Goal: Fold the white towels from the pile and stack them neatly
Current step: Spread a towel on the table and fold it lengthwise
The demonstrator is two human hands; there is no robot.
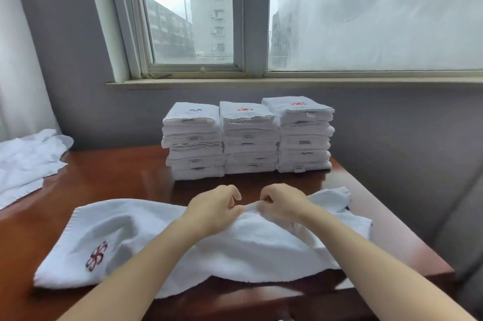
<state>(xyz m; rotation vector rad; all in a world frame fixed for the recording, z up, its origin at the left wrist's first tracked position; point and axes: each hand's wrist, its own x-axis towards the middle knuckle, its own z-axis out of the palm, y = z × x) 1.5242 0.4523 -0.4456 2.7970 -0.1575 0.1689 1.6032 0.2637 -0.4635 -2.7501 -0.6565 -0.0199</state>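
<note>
We note the white towel [136,226] lying spread on the worktop [117,174], near edge. Left grip [217,209] and right grip [281,205] pinch its raised far edge mid-length. Three folded stacks [248,138] stand behind, and the unfolded pile [26,161] lies far left.

My only camera rides on my head, facing forward and down. The counter [109,171] lies close beneath it, near edge at the bottom of the view; the wide lens reaches up to the window [193,20] straight ahead.
</note>
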